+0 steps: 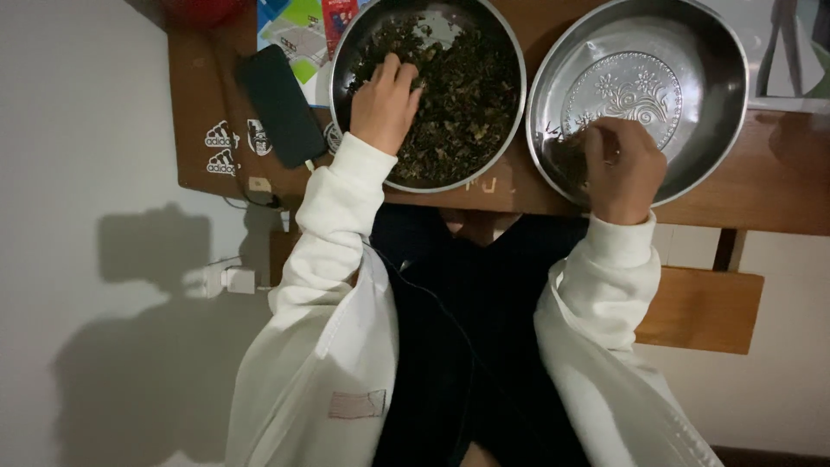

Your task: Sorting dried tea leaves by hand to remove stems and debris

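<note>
Hands (385, 102) (621, 169) in bowls (515, 65) (735, 78) (leaves (467, 95))

A white jacket with ribbed cuffs (618, 242) is worn open over a dark garment (484, 346); a pale rectangular patch (357, 404) is sewn near the left hem.

Dim indoor shot, overall underexposed, warm-grey cast. Light comes from the right side of the frame: hard dark shadow on the wall (112, 346) at lower left, blocky shadow at mid left. Right bowl (718, 104) catches soft sheen on its rim and embossed centre, no blown glare. Left bowl (514, 95) contents read as a dark mass, little detail. White sleeves (333, 216) are the brightest area, not clipped. Dark clothing at centre bottom is crushed to black. Slight softness and noise throughout; hands mildly blurred. Wide-angle bending at the edges.
</note>
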